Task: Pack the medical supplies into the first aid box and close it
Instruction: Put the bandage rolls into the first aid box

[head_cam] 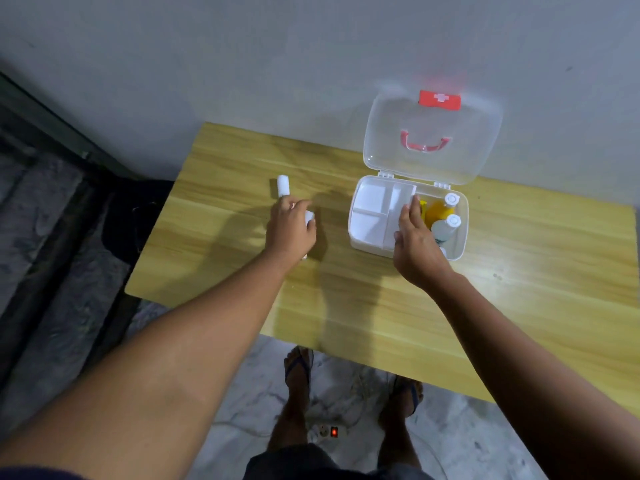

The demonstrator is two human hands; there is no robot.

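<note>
Nearest you, both arms reach forward over the wooden counter [363, 306]. Your left hand [291, 230] is curled down onto a small white roll [309, 216], fingers closed around it; only its end shows at the hand's 2 o'clock side, so how firmly it is held is hard to say. Your right hand [414, 240] rests on the white divider tray [377, 213] that sits in the left half of the first aid box [459, 251], fingers spread along the tray's right edge. Whether it grips that edge or only steadies it, you cannot tell from here.

Just beyond your left hand, at its 11 o'clock and touching or nearly touching the fingertips, lies a second white bandage roll [283, 185]. Its long axis runs roughly 12 to 6 o'clock, pointing back toward your knuckles. Your left hand is clearly the nearer one to it; the right is well apart, across the counter.

The box lies at 3 o'clock from your left hand. In its right half stand a yellow bottle [437, 209] and a white bottle [445, 228], both with white caps. Farther back, the clear lid [433, 140] stands open against the wall, red latch [440, 99] at the top.

Judging by this, the rolls are the last loose supplies, and they must travel rightward into the tray before the lid comes down.
</note>
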